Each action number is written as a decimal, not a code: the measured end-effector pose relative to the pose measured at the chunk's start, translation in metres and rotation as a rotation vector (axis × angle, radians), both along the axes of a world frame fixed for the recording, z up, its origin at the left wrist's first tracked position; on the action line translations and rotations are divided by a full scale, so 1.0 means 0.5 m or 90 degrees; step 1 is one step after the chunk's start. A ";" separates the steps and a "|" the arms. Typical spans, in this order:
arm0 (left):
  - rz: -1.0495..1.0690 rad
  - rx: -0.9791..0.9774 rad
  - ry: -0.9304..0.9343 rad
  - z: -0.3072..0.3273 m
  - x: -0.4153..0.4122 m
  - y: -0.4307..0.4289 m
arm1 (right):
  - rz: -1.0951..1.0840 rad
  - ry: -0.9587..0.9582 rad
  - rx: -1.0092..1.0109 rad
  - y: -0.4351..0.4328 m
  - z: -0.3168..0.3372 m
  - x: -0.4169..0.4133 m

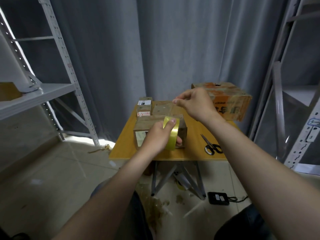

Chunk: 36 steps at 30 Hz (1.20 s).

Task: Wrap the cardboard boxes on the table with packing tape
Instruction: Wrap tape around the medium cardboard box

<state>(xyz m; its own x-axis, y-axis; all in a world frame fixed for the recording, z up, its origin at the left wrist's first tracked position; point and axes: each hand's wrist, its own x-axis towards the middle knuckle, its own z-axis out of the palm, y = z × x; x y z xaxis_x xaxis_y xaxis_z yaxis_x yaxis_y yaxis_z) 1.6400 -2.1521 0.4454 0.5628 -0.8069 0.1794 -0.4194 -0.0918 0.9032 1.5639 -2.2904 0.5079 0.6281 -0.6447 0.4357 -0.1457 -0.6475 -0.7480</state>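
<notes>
Clamping the tape roll (170, 134) in a closed grip, left hand (156, 136); right hand (194, 103) pinches the tape's end.

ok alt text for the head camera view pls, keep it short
A person's left hand grips a yellow tape roll against a cardboard box on a small table, while the right hand pinches the pulled-out tape end. Scissors lie to the right.
</notes>
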 end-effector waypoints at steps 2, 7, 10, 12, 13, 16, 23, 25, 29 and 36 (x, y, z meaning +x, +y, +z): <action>-0.005 0.014 0.011 -0.008 0.000 0.005 | 0.005 0.011 -0.011 -0.001 -0.003 0.004; -0.059 0.072 -0.011 -0.021 0.005 0.018 | 0.019 0.003 0.052 -0.022 -0.031 0.012; -0.039 0.180 0.051 -0.030 0.012 0.026 | 0.020 -0.038 0.088 -0.029 -0.033 0.026; -0.050 0.231 0.142 -0.039 0.003 0.039 | 0.026 -0.019 0.079 -0.032 -0.034 0.040; -0.045 0.234 0.176 -0.043 0.001 0.044 | 0.030 -0.004 0.081 -0.033 -0.036 0.046; -0.017 0.181 0.293 -0.054 0.012 0.057 | 0.040 -0.017 0.141 -0.046 -0.041 0.068; 0.017 0.268 0.122 -0.105 0.036 0.072 | 0.028 -0.017 0.141 -0.096 -0.035 0.152; 0.061 0.250 0.131 -0.108 0.040 0.067 | 0.040 0.028 0.128 -0.109 -0.042 0.177; 0.110 0.231 0.174 -0.112 0.046 0.050 | 0.054 0.090 0.130 -0.143 -0.068 0.213; 0.107 0.216 0.209 -0.105 0.056 0.035 | 0.039 0.116 0.134 -0.178 -0.115 0.258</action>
<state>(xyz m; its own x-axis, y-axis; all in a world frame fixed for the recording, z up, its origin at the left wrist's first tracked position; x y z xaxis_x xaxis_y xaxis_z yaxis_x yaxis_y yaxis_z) 1.6679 -2.1345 0.3929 0.6730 -0.6822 -0.2858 -0.0726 -0.4455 0.8923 1.6929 -2.3796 0.4506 0.7244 -0.6672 0.1732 -0.2547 -0.4926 -0.8322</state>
